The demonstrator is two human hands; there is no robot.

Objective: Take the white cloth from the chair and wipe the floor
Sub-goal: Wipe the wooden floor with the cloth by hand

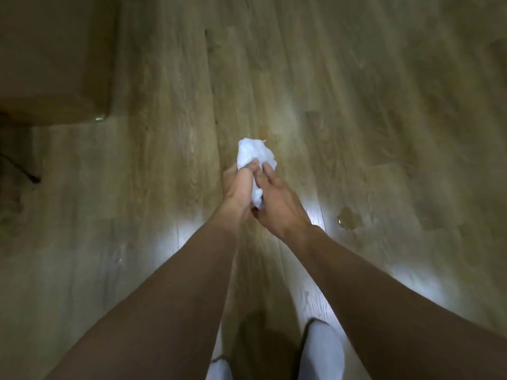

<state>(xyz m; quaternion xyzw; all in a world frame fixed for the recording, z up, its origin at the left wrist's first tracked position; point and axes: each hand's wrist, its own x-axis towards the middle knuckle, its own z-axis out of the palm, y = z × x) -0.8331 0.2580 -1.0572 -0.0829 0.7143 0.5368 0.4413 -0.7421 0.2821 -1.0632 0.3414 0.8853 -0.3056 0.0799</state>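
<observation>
A crumpled white cloth (255,156) is bunched between both hands above the wooden floor (164,187). My left hand (238,187) grips its left side with curled fingers. My right hand (279,204) holds its right side, fingers wrapped against the cloth. The cloth's lower end is hidden between my palms. A small wet puddle (270,134) lies on the floor just beyond the cloth. A second puddle (349,218) sits to the right of my right wrist.
A tan box-like piece of furniture (55,58) fills the upper left corner. A dark cable or leg (24,168) shows at the left edge. My legs in light trousers (321,352) are at the bottom. Bright light patches reflect off the floor.
</observation>
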